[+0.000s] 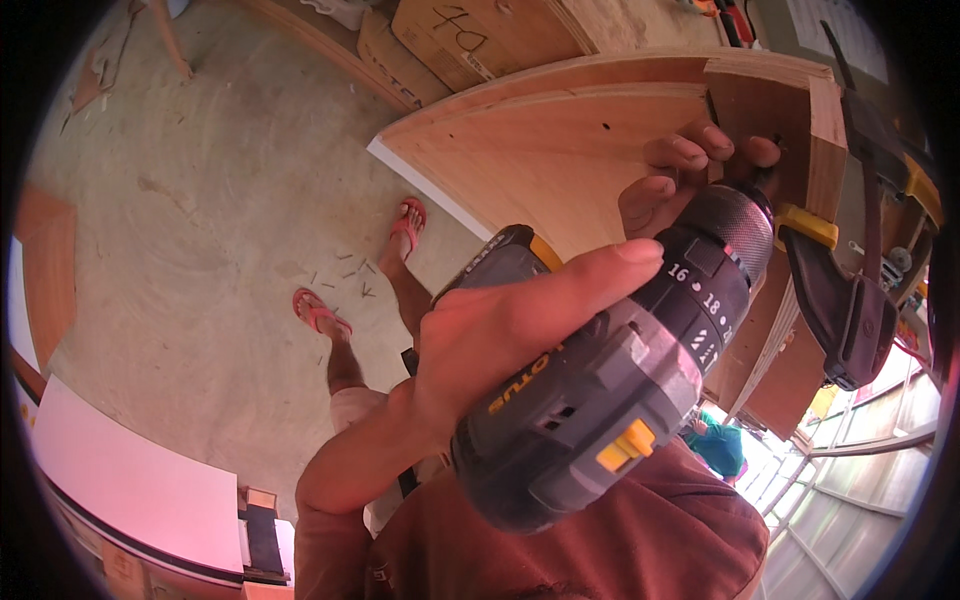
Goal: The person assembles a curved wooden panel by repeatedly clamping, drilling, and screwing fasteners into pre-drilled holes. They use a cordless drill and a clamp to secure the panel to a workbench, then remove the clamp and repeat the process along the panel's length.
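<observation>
Two hands are engaged at the plywood assembly. Far left of my grip, well apart from it, lies a white panel (140,480) on the concrete floor (200,200); my feet in pink flip-flops (320,312) stand on that floor below the work. Moving right, one hand (500,345) is clenched around the cordless drill (600,390), thumb extended along the top of the housing toward the numbered torque collar; the picture does not show me clearly which of my hands this is. The drill body is grey and black with a yellow selector switch on its upper face. Its black chuck (735,215) points up and away from me, against the inner corner of the plywood. Just beyond the chuck, my other hand (680,175) rests with curled fingers on the curved plywood panel (540,150), touching the upright plywood block (770,110). Right of the grip, a black-and-yellow spring clamp (845,300) grips the plywood edge, just beside the chuck.
</observation>
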The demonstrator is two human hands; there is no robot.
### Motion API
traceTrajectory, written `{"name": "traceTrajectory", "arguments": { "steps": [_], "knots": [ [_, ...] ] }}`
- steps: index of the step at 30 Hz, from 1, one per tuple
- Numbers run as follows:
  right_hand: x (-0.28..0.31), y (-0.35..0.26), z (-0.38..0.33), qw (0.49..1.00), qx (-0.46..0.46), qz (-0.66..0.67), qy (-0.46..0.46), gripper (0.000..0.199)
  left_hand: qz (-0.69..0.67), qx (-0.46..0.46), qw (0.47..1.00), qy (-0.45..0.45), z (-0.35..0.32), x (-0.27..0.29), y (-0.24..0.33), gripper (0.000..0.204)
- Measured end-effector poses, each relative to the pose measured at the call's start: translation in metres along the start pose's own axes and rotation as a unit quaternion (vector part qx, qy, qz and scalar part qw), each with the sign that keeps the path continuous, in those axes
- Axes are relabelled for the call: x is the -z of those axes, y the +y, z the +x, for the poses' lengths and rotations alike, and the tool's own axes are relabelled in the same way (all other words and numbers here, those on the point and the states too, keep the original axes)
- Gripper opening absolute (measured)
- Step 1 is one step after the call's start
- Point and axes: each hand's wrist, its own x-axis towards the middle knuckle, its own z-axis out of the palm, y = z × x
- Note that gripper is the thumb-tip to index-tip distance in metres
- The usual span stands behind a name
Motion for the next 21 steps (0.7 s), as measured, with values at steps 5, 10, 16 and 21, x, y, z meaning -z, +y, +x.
{"name": "traceTrajectory", "arguments": {
  "steps": [5,10,16,21],
  "knots": [
    [0.009,-0.002,-0.001,0.998,0.005,-0.048,-0.038,0.037,0.011,0.022,1.0,-0.001,0.001,0.0,0.006,0.05],
    [0.006,-0.007,0.004,0.998,0.005,-0.057,-0.028,0.039,0.012,0.05,0.999,-0.016,0.003,0.002,0.011,0.044],
    [-0.003,-0.005,0.004,0.998,0.007,-0.061,-0.024,0.041,0.034,0.022,0.999,-0.008,0.006,-0.006,0.007,0.051],
    [-0.006,-0.005,0.002,0.998,0.009,-0.067,-0.016,0.043,0.041,0.042,0.996,-0.066,0.008,0.001,0.005,0.057]
  ]
}}
